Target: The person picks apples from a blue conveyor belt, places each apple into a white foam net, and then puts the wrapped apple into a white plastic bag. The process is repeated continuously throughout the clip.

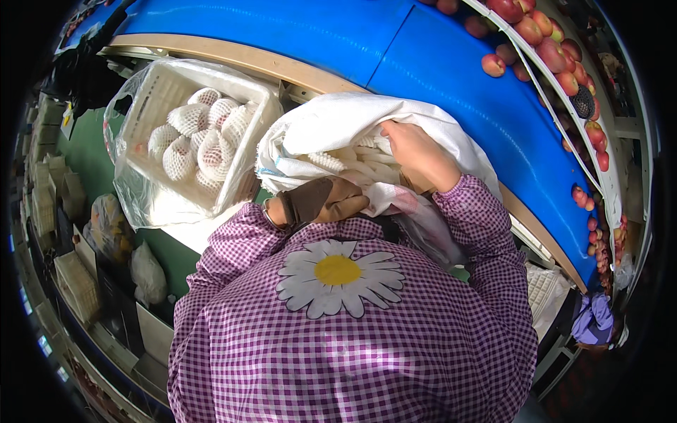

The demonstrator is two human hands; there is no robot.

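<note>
A white woven sack lies open before me, with white foam fruit nets bunched in its mouth. My left hand, in a brown glove, is curled at the sack's near edge, its fingers closed on the material. My right hand is bare and reaches into the mouth from the right. One of its fingertips touches the far fold of the sack; the other fingers are mostly hidden. Left of the sack, a white plastic crate lined with clear film holds several apples in foam nets.
A blue conveyor surface with a tan edge strip curves past the sack's far side. Beyond it, red apples lie along white rails. Plastic bags and more crates stand low at the left.
</note>
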